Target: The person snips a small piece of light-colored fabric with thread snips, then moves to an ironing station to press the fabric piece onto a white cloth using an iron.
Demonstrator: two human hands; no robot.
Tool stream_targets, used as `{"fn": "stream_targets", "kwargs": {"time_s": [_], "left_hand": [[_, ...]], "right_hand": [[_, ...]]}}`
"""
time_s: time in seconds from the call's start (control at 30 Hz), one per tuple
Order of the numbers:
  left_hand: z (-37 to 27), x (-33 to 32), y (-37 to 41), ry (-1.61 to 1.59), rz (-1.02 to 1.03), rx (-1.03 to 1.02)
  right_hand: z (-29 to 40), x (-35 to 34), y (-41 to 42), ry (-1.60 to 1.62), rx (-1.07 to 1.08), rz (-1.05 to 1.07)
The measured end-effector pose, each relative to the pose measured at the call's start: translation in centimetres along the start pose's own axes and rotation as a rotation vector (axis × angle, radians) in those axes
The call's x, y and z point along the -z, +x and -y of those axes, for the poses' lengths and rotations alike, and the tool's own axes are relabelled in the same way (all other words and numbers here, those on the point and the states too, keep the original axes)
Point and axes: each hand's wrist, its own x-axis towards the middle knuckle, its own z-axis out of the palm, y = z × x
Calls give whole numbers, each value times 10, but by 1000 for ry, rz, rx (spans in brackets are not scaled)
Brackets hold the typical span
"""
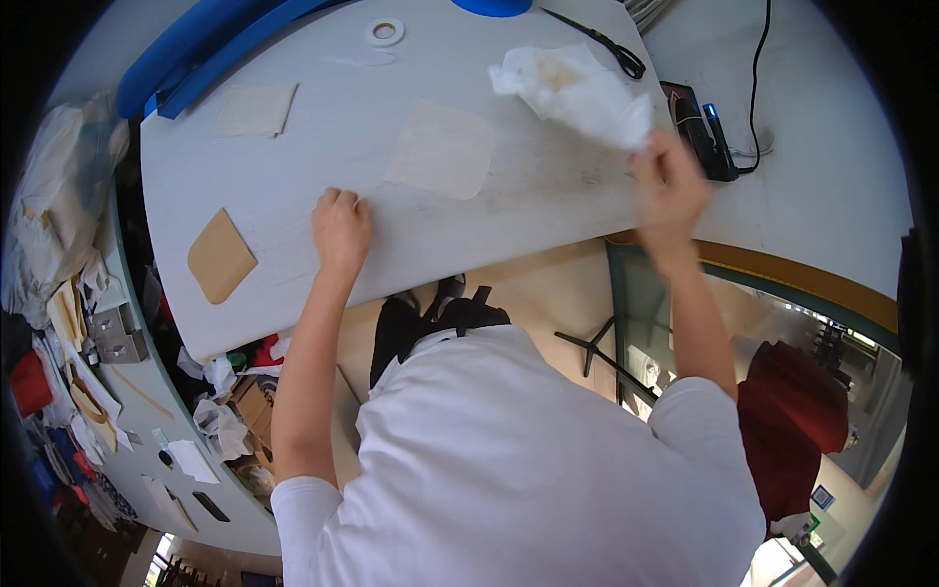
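My right hand (669, 187), blurred, is at the table's right side by the lower right corner of a crumpled white sheet (579, 92) with a tan patch; the fingers seem to pinch that corner. My left hand (342, 226) rests on the white table (293, 183) with its fingers curled; nothing shows in it. Between the hands lies a thin off-white fabric piece (444, 150) with one rounded corner. A tan card template (221, 257), rounded on one side, lies to the left. Farther back at the left is a folded cream cloth (255, 110).
Black-handled scissors (601, 42) and a roll of white tape (384, 32) lie toward the far edge. Black devices with a cable (708, 139) sit beyond the right edge. Blue curved equipment (220, 51) stands back left; a cluttered shelf (158, 352) is at left.
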Motion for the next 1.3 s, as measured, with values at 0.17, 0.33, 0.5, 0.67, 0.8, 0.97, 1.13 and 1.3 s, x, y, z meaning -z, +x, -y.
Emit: {"fn": "stream_targets", "kwargs": {"time_s": [0.17, 0.33, 0.5, 0.67, 0.8, 0.97, 1.13, 1.3], "left_hand": [[-31, -53, 56, -86, -32, 192], [-35, -77, 80, -97, 118, 139], [-13, -25, 82, -353, 339, 442], [39, 22, 45, -696, 361, 808], [38, 29, -6, -864, 290, 972], [-8, 46, -28, -848, 157, 895], [-76, 89, -10, -1139, 225, 808], [-114, 126, 0, -1287, 463, 684]], "right_hand": [[-50, -16, -120, -435, -298, 852], [-44, -21, -128, -149, -609, 737], [-56, -34, -82, -99, -544, 607], [-119, -85, -53, -343, -318, 388], [-128, -129, -28, -372, -510, 580], [-101, -165, 12, 444, -587, 567], [-53, -182, 108, 833, -339, 419], [-26, -169, 129, 606, 83, 486]]}}
